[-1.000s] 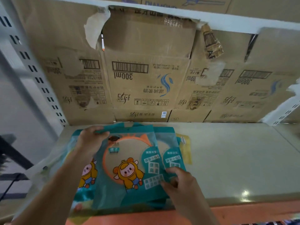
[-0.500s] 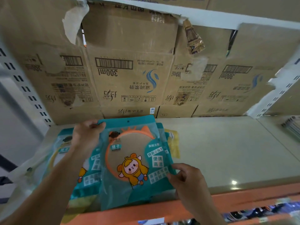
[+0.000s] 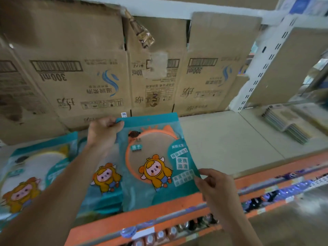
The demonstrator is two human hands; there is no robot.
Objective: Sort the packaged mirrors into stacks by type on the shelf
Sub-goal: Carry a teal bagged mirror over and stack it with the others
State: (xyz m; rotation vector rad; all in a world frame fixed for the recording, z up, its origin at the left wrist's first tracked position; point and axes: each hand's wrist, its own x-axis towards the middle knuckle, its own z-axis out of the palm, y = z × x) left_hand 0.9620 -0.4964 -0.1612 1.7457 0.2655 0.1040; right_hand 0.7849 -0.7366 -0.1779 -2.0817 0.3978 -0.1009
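Sorting is looking early-stage, imo. Left grip [image 3: 104, 132] is pinching the top-left corner of an orange-rimmed mirror pack [image 3: 154, 162], thumb and fingers clamped on the teal header. Right grip [image 3: 216, 185] is pinching the same pack's lower-right edge. Pack is hanging tilted over the front of the shelf [image 3: 221, 139], overlapping the right side of a teal pack [image 3: 106, 181] lying under my view of the left forearm. That one's rim colour is hidden by the arm.

I'm also seeing a yellow-rimmed pack [image 3: 33, 167] lying at far left w/ more packs under it. Edges aren't squared up, so I'm not able to tell whether those are sorted stacks or a mixed pile. Cardboard boxes [image 3: 79, 77] are lining the back.

Remaining, as I'm judging it: setting this pack down, prob. on the shelf right of the others, then going thru the rest. Count left is unclear since they're overlapping.
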